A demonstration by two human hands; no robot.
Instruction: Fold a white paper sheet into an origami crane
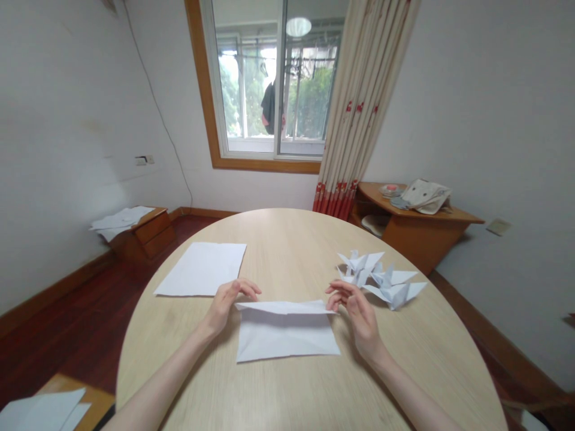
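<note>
A white sheet of paper (287,335) lies on the round wooden table (287,395) in front of me, its far edge folded over toward me. My left hand (229,302) pinches the left end of that folded edge. My right hand (354,308) pinches the right end, fingers curled. A flat stack of white paper (202,268) lies to the left of my left hand. Several folded white paper birds (381,276) sit just beyond my right hand.
A low wooden cabinet with papers (135,227) stands by the left wall. A corner desk (417,224) holding a cloth bag (424,196) stands at the right, beside a curtain (359,120) and a window (274,78). More paper (40,410) shows at bottom left.
</note>
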